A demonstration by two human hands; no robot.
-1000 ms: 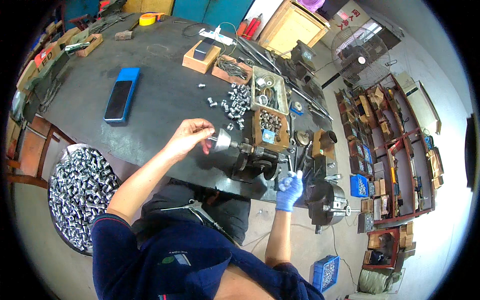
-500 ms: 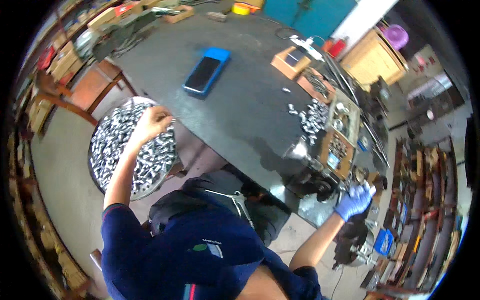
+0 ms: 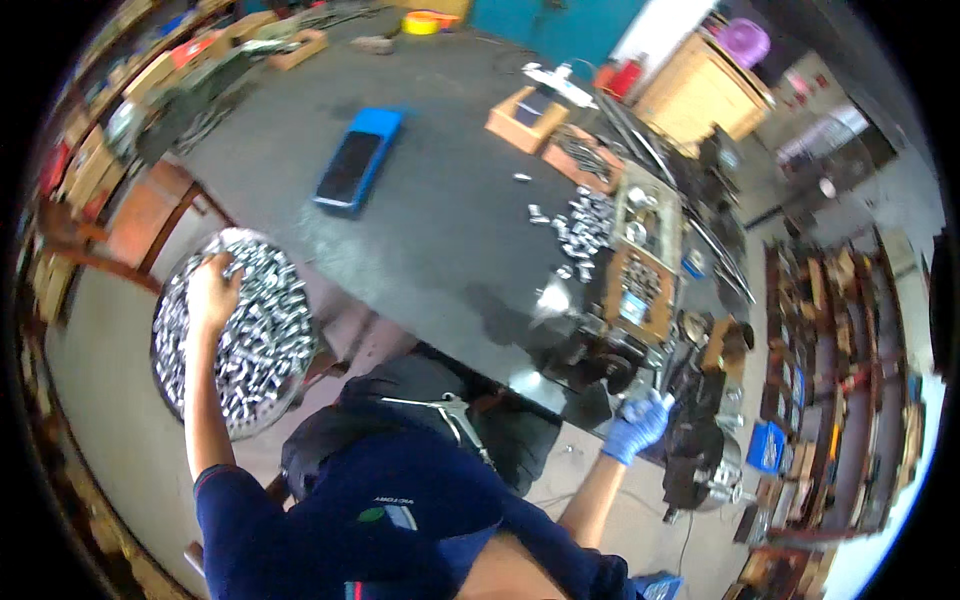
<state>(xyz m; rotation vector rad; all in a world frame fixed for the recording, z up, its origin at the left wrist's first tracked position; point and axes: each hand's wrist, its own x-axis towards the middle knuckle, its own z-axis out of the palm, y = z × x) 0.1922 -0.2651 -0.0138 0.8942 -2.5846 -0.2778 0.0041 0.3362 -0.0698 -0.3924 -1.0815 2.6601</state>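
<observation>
My bare left hand reaches into a round tray heaped with small shiny metal cylindrical parts. Its thumb stands apart from the fingers, whose tips are down among the parts. On my right hand is a blue glove. Its fingers are curled beside a small dark bench machine at the table edge; what they close on is too blurred to make out.
The dark table bears a blue-framed tray, a loose pile of metal parts and a box of small parts. A wooden chair stands beyond the round tray. An air blow gun lies across my lap.
My left hand has moved left and down, from the round tray's table side onto the heaped parts. My right hand has come left and down, closer to the bench machine. The view has shifted.
</observation>
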